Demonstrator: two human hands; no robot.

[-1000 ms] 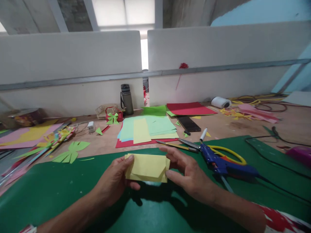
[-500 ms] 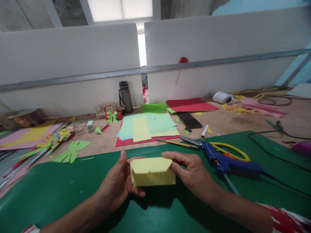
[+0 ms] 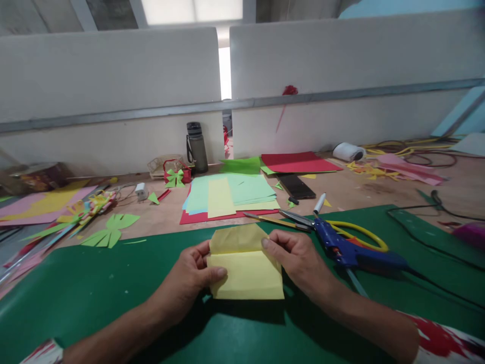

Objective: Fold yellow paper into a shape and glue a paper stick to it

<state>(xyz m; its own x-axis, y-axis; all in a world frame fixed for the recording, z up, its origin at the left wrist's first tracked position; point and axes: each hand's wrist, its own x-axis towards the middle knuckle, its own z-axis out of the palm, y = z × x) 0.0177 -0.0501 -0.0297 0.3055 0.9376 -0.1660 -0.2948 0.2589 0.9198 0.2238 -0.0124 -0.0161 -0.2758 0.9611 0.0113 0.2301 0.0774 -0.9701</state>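
Between my two hands is a folded yellow paper envelope point(image 3: 246, 278), held just above the green mat point(image 3: 151, 288). Its flap, with cut corners, points up and away from me, and a crease runs across below it. My left hand point(image 3: 197, 270) grips the left edge, thumb on the front and fingers behind. With thumb and fingers, my right hand point(image 3: 299, 260) pinches the right side near the crease. Right of that hand lies a blue glue gun point(image 3: 341, 247), partly over yellow-handled scissors point(image 3: 359, 235).
Behind the mat are a stack of pale green paper point(image 3: 250, 192), a phone point(image 3: 295, 186), a marker point(image 3: 320, 203) and red sheets point(image 3: 299, 162). A dark bottle point(image 3: 197, 149) stands by the white partition. Green paper cutouts point(image 3: 113, 230) lie left. A black cable point(image 3: 409, 217) runs at right.
The envelope's flap, folded down toward me before, now stands opened upward and away. My left hand has shifted from cupping the end to gripping with thumb in front.
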